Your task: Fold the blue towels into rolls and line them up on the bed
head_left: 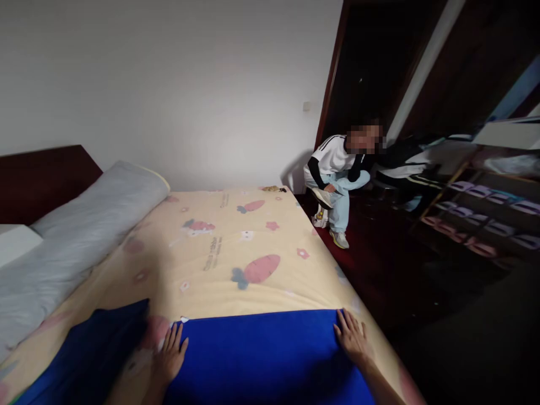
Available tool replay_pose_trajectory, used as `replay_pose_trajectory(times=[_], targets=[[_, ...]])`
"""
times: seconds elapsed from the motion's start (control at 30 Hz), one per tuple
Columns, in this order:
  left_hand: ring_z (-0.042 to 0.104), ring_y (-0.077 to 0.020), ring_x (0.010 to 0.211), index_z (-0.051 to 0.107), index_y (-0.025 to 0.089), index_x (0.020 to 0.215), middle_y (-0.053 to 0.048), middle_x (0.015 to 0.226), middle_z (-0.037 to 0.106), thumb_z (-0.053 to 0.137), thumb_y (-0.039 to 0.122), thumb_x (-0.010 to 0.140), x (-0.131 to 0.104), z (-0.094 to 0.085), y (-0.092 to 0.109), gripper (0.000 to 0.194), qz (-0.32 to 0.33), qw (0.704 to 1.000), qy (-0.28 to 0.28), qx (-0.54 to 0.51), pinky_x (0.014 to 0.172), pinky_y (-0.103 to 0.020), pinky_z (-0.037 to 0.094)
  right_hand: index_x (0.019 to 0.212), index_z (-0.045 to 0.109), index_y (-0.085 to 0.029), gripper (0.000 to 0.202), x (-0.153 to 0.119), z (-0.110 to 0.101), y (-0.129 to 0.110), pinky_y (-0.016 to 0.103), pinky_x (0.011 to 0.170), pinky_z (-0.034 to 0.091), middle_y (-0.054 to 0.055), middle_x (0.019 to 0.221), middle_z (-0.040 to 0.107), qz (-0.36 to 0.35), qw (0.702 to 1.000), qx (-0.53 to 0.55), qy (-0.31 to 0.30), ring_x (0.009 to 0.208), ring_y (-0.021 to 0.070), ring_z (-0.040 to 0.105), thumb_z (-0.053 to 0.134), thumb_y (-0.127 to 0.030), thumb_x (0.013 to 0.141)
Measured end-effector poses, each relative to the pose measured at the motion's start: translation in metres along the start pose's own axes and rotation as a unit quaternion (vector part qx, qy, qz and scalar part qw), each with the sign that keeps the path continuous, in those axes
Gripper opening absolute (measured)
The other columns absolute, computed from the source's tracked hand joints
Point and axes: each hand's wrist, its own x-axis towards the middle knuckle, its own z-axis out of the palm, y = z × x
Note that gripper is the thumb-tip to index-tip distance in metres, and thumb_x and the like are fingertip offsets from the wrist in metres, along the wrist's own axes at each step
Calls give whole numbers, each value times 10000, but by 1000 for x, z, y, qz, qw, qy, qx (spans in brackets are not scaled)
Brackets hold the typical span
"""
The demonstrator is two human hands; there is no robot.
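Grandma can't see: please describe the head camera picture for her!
A person's left hand and right hand lie at the far corners of a blue cloth, spread on a cream bedsheet printed with carrots. A darker blue cloth lies to the left, near a long grey pillow. Another person sits farther off.

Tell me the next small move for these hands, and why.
Probably have the left hand smooth the far-left corner of the flat, royal-blue fabric sheet: a small white tag-like piece shows there, while the right hand lies at the far-right corner.
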Motion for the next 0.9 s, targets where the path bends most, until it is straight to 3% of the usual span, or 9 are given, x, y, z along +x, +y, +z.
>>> replay_pose_trajectory(times=[0.1, 0.13, 0.3, 0.4, 0.5, 0.6, 0.73, 0.9], targets=[[358, -214, 1399, 345, 253, 1447, -49, 1517, 386, 192, 293, 938, -17, -14, 49, 533, -31, 998, 61, 3, 1145, -537, 215, 1410, 450, -54, 608, -17, -6, -48, 529, 1157, 166, 174, 1499, 386, -34, 997, 27, 60, 1409, 293, 318, 187, -304, 921], [345, -201, 1406, 303, 277, 1456, -31, 1519, 381, 209, 286, 938, -29, -17, 73, 526, -3, 998, 60, -3, 1146, -515, 223, 1403, 468, -78, 591, -28, -6, -71, 537, 1146, 199, 165, 1494, 396, -45, 996, 45, 67, 1403, 298, 330, 206, -306, 924], [338, -176, 1409, 203, 333, 1452, 32, 1531, 339, 288, 275, 928, -115, -9, 200, 533, 156, 985, 6, -71, 1129, -416, 310, 1468, 375, -226, 525, -109, 3, -188, 434, 1140, 278, 44, 1540, 320, -199, 969, 142, 27, 1414, 225, 315, 297, -284, 953], [370, -198, 1392, 214, 368, 1432, 56, 1522, 333, 298, 347, 937, -156, -3, 235, 502, 178, 978, -43, -97, 1126, -439, 338, 1472, 358, -251, 531, -148, 2, -214, 406, 1129, 311, 30, 1531, 329, -248, 953, 173, -10, 1406, 228, 331, 360, -269, 941], [345, -200, 1406, 182, 340, 1442, 50, 1537, 293, 303, 371, 940, -173, -9, 227, 517, 195, 970, -66, -125, 1149, -438, 318, 1470, 353, -274, 509, -165, -7, -201, 430, 1128, 322, 26, 1526, 339, -259, 947, 189, -15, 1395, 243, 351, 368, -337, 965], [300, -196, 1427, 169, 302, 1460, 28, 1554, 260, 270, 348, 940, -172, -23, 198, 532, 179, 972, -65, -135, 1169, -450, 280, 1469, 347, -292, 505, -168, -20, -170, 457, 1131, 318, 24, 1531, 336, -232, 954, 188, -13, 1399, 245, 341, 333, -426, 982], [281, -214, 1436, 228, 254, 1476, -18, 1563, 269, 211, 407, 939, -167, -30, 146, 558, 67, 989, -58, -115, 1165, -499, 256, 1468, 361, -265, 548, -169, -28, -119, 480, 1144, 280, 40, 1538, 329, -139, 978, 154, -16, 1416, 243, 306, 293, -487, 971], [289, -244, 1434, 167, 262, 1507, -62, 1563, 305, 215, 501, 921, -167, -8, 62, 635, -92, 989, -15, -112, 1127, -571, 269, 1481, 353, -225, 643, -181, -22, -45, 496, 1149, 235, 60, 1547, 326, -26, 994, 103, 15, 1432, 249, 268, 249, -540, 930]])
